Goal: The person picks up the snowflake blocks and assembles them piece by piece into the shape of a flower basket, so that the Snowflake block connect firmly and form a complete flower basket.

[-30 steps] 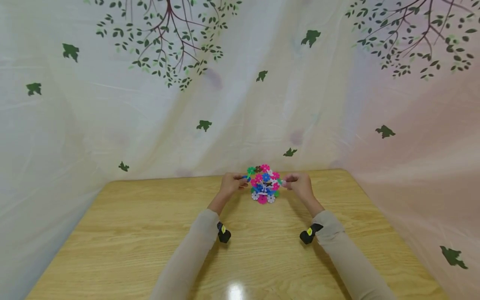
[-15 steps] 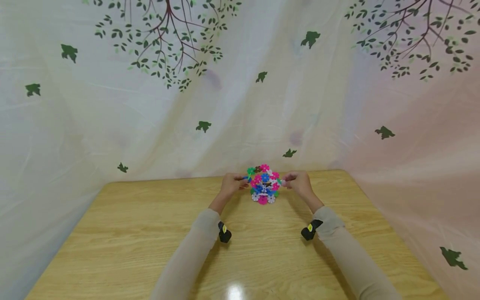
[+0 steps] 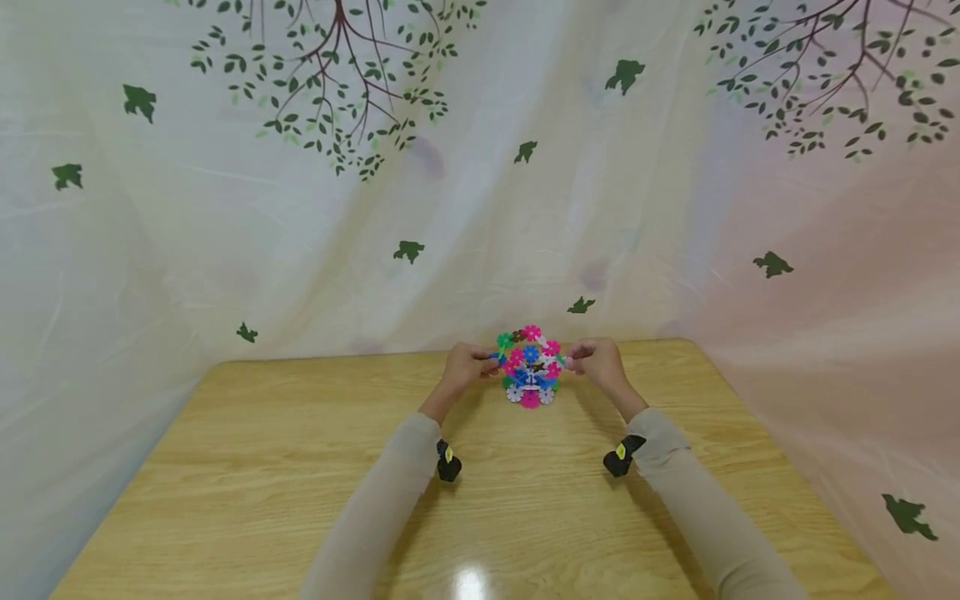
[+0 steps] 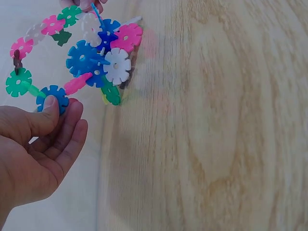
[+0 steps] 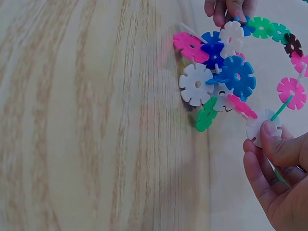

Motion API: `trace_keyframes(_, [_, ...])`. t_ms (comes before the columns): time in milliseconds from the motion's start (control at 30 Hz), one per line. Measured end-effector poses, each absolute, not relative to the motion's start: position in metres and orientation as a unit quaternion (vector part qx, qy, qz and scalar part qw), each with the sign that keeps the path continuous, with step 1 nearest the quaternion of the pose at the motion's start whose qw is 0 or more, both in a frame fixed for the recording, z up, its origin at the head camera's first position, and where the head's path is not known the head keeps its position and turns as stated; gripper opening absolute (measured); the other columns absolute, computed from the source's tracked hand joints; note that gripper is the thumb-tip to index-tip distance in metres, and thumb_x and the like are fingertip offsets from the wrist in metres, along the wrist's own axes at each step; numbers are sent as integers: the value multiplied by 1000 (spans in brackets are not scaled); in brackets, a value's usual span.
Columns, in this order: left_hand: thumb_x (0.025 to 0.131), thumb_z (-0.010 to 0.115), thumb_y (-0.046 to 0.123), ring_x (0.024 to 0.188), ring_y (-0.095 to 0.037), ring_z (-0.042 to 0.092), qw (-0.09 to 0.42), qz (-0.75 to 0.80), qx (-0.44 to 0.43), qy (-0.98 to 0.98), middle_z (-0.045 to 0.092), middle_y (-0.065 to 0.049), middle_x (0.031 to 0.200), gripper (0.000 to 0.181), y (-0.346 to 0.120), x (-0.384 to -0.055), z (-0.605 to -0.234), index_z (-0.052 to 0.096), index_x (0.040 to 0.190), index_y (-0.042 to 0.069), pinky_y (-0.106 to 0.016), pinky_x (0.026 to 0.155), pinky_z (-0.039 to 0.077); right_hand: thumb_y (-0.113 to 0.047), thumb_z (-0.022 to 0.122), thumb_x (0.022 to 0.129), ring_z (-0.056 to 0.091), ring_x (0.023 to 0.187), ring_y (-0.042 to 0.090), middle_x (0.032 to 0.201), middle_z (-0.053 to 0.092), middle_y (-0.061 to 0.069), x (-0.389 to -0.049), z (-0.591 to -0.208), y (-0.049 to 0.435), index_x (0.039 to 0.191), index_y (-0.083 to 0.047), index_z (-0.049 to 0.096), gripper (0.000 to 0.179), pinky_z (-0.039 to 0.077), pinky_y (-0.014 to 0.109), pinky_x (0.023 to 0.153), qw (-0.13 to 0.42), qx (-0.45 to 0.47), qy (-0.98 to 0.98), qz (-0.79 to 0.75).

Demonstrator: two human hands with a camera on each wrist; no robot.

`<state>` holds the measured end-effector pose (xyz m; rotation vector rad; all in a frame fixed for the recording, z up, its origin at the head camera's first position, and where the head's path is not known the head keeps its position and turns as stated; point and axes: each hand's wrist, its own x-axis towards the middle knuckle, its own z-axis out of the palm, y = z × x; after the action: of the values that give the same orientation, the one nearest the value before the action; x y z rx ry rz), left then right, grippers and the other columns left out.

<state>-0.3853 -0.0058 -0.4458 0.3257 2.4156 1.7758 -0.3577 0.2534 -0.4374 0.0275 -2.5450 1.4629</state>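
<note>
A model built of interlocking plastic flower discs (image 3: pixel 530 377) stands near the table's far edge, in pink, blue, white, green and brown. Its upper part is a loop of discs joined edge to edge. My left hand (image 3: pixel 467 367) pinches a blue disc (image 4: pixel 53 98) at the loop's left side between thumb and fingers. On the opposite side my right hand (image 3: pixel 597 364) pinches a white disc (image 5: pixel 263 127). Lower down, white, pink, blue and green discs (image 5: pixel 195 84) cluster close to the tabletop. Part of the model's back is hidden in the head view.
The wooden table (image 3: pixel 300 467) reaches back to a pale curtain (image 3: pixel 315 250) printed with leaves and branches. A small black wrist camera (image 3: pixel 449 462) sits on the left sleeve, another black camera (image 3: pixel 619 458) on the right sleeve.
Both hands keep their hold on the flower-disc model. It has shifted very slightly, its loop a touch higher and to the right; otherwise little differs.
</note>
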Motion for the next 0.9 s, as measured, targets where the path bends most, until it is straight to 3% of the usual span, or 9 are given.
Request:
trace_keyframes(167, [97, 65, -1, 98, -41, 74, 76, 588, 109, 798, 75, -28, 102, 19, -6, -386, -445, 73, 109, -13, -47, 88, 60, 8, 69, 90, 61, 64, 5, 83, 73, 21, -359, -439, 254, 85, 10, 71, 6, 61, 32, 64, 102, 6, -864, 494])
trace_keyframes(433, [97, 64, -2, 97, -41, 74, 70, 589, 127, 795, 74, -29, 102, 19, -7, -389, -451, 73, 110, -12, -45, 85, 61, 9, 71, 89, 60, 64, 6, 83, 72, 22, -360, -438, 254, 87, 11, 71, 3, 58, 24, 61, 98, 3, -862, 497])
trace_keyframes(667, [95, 66, -2, 91, -40, 75, 48, 571, 147, 807, 75, -29, 96, 16, -7, -387, -453, 74, 104, -13, -47, 83, 62, 7, 71, 90, 61, 64, 6, 86, 74, 23, -359, -440, 253, 87, 11, 72, 5, 63, 39, 69, 107, 4, -868, 486])
trace_keyframes(800, [95, 67, -3, 85, -35, 76, 35, 552, 157, 818, 75, -27, 92, 14, -5, -388, -453, 75, 100, -13, -44, 79, 63, 9, 71, 89, 61, 65, 6, 86, 74, 22, -358, -443, 253, 86, 8, 73, 3, 60, 28, 65, 120, 9, -871, 477])
trace_keyframes(900, [94, 68, -1, 81, -30, 75, 32, 534, 165, 829, 76, -25, 91, 13, -6, -388, -452, 77, 98, -11, -30, 71, 61, 10, 70, 88, 60, 65, 8, 84, 73, 21, -359, -445, 252, 85, 7, 73, 5, 53, 20, 60, 133, 17, -873, 469])
